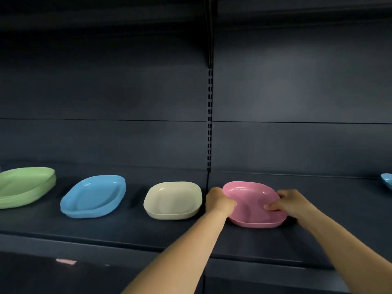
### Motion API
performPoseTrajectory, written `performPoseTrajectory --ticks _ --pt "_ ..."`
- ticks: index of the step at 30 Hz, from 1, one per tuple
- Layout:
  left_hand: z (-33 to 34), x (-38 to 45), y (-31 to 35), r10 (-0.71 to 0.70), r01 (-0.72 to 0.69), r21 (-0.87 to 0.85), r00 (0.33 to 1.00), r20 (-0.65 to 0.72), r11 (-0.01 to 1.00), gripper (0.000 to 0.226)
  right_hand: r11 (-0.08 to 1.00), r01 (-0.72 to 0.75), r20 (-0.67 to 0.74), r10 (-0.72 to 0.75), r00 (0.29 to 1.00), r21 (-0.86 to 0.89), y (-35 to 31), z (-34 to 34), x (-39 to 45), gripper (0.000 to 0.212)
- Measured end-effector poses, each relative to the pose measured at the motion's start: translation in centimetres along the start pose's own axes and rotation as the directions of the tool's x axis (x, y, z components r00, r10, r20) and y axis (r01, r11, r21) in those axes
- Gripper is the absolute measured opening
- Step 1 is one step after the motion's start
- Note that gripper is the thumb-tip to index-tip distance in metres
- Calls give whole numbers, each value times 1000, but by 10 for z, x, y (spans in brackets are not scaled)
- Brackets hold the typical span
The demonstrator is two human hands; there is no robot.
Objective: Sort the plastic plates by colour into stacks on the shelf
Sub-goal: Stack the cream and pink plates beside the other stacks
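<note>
A pink plate [252,200] sits on the dark shelf [148,232], right of the centre post. My left hand [219,201] grips its left rim and my right hand [286,202] grips its right rim, thumb over the edge. Whether more pink plates lie beneath it is unclear. To the left stand a cream stack [172,200], a blue stack [93,196] and a green stack [25,186], spaced apart along the shelf.
Part of another blue plate [387,181] shows at the far right edge of the shelf. A slotted upright post [209,124] divides the back panel. A small pink label [66,261] sits on the shelf's front lip.
</note>
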State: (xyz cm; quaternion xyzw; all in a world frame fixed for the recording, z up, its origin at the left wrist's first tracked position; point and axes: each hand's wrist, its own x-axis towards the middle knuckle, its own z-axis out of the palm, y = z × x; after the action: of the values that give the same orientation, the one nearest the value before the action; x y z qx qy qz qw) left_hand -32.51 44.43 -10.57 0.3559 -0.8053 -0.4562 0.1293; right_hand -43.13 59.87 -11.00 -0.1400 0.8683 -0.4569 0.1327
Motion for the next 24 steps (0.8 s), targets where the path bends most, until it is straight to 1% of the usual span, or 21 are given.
performPoseTrajectory --ticks 4,8,10,12,14,17,20,24 --pt "-2 -7 4 1 -1 51 1000 -6 999 39 1000 2 -9 -2 1000 -26 -3 -1 -2 27" --pt "-11 -21 8 1 -2 57 1000 14 998 40 999 36 -41 -35 999 0 -5 0 -11 24" --pt "-19 -28 11 23 -26 47 998 62 999 48 997 59 -72 -55 996 45 -7 1 -16 19" --pt "-29 -35 15 53 -61 61 991 123 996 59 995 91 -93 -86 992 51 -9 2 -18 20" --pt "-41 -40 19 106 -131 147 980 168 980 65 990 131 -111 -136 984 -49 -13 -1 -22 29" --pt "-60 -50 24 212 -263 285 957 196 922 67 962 178 -143 -210 967 -205 -26 -7 -32 50" --pt "-79 -65 26 323 -383 395 923 211 835 68 915 209 -127 -266 955 -345 -39 -13 -47 51" --pt "-101 -80 23 391 -458 589 886 248 665 68 771 300 -69 -406 911 -562 -52 -16 -69 52"
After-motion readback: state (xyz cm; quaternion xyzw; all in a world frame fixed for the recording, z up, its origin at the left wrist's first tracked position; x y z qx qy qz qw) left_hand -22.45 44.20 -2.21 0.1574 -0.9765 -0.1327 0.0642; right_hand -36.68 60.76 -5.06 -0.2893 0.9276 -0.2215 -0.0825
